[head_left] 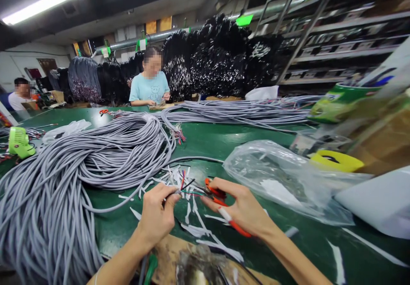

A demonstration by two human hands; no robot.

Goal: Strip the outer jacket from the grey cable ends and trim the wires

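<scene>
My left hand (160, 208) is closed, pinching the end of a grey cable between thumb and fingers. Thin coloured wires (188, 192), red, green, blue and black among them, fan out of that end toward the right. My right hand (241, 208) is wrapped around orange-handled cutters (221, 200). Their dark jaws point left and lie at the wires; whether they touch any wire I cannot tell. Scraps of white wrapping (195, 231) lie on the table under and around both hands.
A large coil of grey cable (121, 148) fills the left, with more cables (243, 112) across the back. On the right are a clear plastic bag (272, 178) and a yellow ring (336, 160). A green fan (21, 142) stands far left. A co-worker (150, 84) sits opposite.
</scene>
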